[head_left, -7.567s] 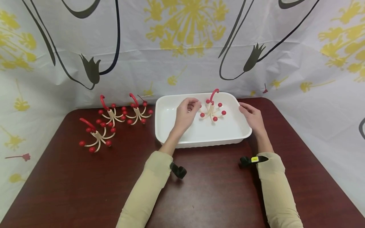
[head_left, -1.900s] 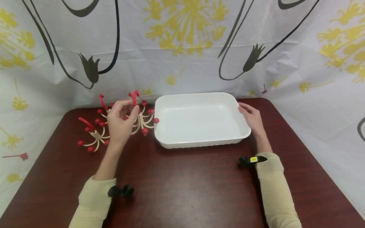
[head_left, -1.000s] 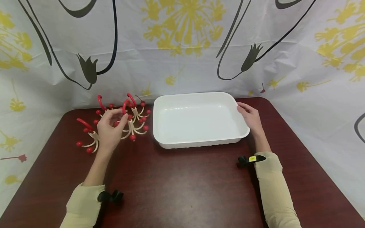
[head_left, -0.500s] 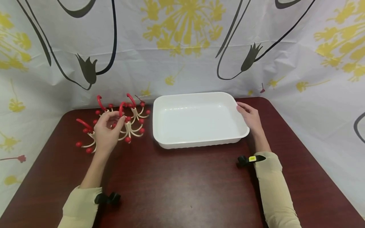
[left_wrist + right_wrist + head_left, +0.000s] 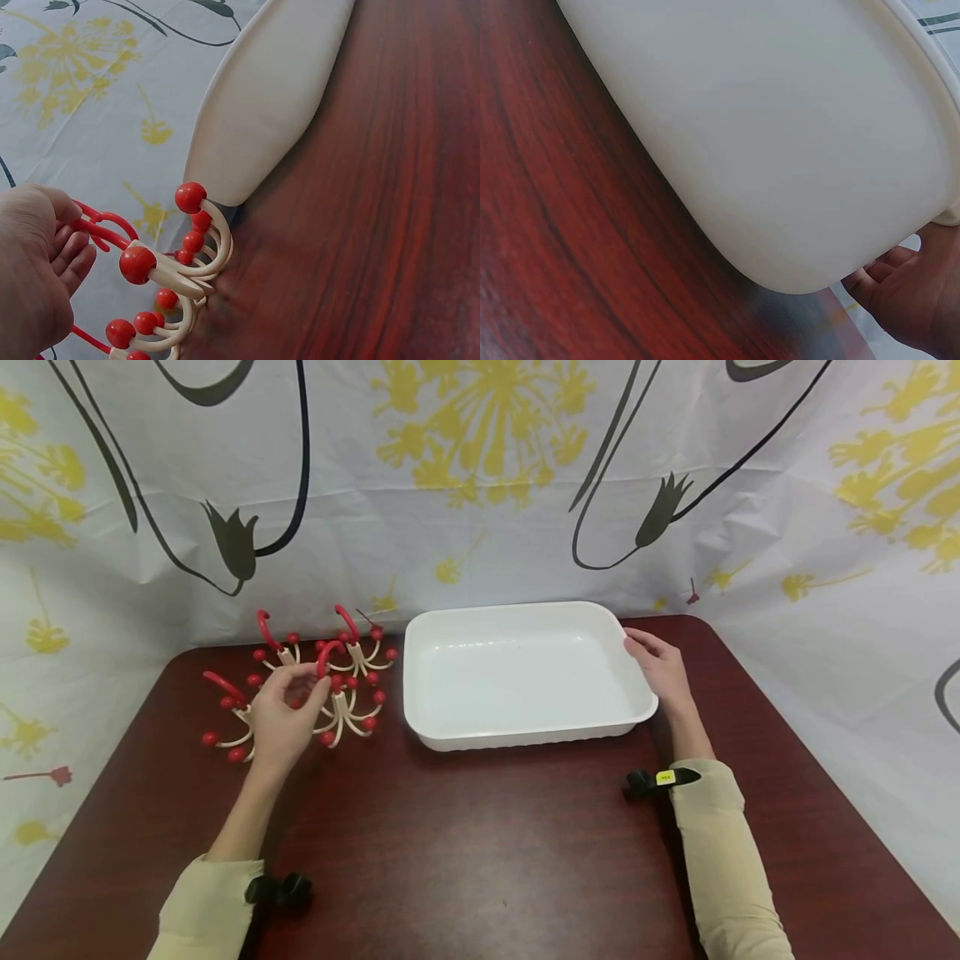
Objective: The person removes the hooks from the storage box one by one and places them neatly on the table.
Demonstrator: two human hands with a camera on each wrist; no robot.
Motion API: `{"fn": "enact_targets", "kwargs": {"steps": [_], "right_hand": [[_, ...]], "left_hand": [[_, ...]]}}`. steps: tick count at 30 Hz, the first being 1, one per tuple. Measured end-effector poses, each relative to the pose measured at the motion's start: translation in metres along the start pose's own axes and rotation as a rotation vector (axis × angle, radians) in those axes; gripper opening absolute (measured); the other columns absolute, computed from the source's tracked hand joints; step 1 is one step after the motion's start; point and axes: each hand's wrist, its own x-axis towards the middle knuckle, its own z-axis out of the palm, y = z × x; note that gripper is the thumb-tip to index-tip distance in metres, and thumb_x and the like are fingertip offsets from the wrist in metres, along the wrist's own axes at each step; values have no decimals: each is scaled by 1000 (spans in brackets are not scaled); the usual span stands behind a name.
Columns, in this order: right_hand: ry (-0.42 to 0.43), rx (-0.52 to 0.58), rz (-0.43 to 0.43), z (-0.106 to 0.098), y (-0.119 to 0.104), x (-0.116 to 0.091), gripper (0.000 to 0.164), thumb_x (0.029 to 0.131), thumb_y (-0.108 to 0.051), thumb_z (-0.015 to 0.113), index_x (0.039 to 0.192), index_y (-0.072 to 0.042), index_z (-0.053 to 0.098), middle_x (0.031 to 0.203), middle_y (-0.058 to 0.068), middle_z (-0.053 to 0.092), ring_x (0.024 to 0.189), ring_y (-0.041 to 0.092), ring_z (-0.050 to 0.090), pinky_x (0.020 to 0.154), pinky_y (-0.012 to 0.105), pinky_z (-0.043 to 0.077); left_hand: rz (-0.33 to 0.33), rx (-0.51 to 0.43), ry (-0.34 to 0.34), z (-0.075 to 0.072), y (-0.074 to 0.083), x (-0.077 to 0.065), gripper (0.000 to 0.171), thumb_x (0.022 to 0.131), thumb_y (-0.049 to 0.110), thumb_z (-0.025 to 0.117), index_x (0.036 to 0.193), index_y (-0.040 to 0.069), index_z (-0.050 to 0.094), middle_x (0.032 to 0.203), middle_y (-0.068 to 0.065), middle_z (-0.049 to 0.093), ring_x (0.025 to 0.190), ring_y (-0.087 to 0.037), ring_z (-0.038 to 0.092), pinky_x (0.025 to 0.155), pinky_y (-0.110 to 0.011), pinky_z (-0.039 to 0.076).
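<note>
My left hand (image 5: 281, 718) pinches the red hook of a cream multi-arm hanger (image 5: 340, 702), its curved arms tipped with red balls. In the left wrist view, that hanger (image 5: 169, 279) points away from the fingers, with another one partly showing below it. The held hanger stands upright in front of two like it, a back-right hanger (image 5: 356, 654) and a back-left hanger (image 5: 287, 656). Left of the wrist is a third hanger (image 5: 223, 684), partly hidden by the hand. My right hand (image 5: 663, 677) grips the right end of a white rectangular tray (image 5: 525, 741), which has nothing in it.
The dark reddish wooden table (image 5: 480, 835) has rounded back corners. A white cloth (image 5: 480, 552) with yellow and grey flower prints hangs right behind it. The tray's left wall is a short way right of the hangers.
The hanger that stood in the tray is now at the left among the others, carried there by my left hand. Lately it has lowered and turned slightly. My right hand has stayed at the tray.
</note>
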Motion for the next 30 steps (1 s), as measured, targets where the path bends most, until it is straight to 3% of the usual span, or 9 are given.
{"fn": "enact_targets", "kwargs": {"steps": [5,10,20,25,30], "right_hand": [[3,-5,-15,1,0,0,50,98,-40,66,134,-6,64,87,-12,63,81,6,60,68,19,50],[-1,-3,-11,1,-1,0,49,98,-38,66,135,-6,64,88,-12,63,81,6,59,68,19,50],[-36,12,43,-2,-11,-7,48,100,-32,65,139,-4,60,92,-11,63,82,5,61,67,19,51],[-39,33,29,0,-24,-14,46,100,-26,65,137,1,60,89,-9,63,80,7,60,66,19,51],[-25,22,27,-1,-14,-7,46,100,-29,65,137,-2,61,87,-13,62,81,5,59,67,18,50]], "left_hand": [[0,-32,-16,-1,19,-6,17,88,-15,66,104,-20,64,94,-24,61,78,2,56,71,-9,46],[-26,-53,-18,-4,28,-10,17,87,-17,65,103,-23,61,92,-16,62,76,2,57,69,-9,45],[-26,-24,0,-6,-7,-10,19,87,-13,69,105,-17,66,92,-14,64,78,2,57,72,-9,46],[-23,-46,-1,-9,-12,-11,20,86,-12,70,106,-15,67,94,-16,65,79,0,58,73,-10,48],[-28,-31,-7,-11,-10,-13,20,87,-8,72,107,-12,69,95,-11,65,81,0,58,74,-10,48]]}}
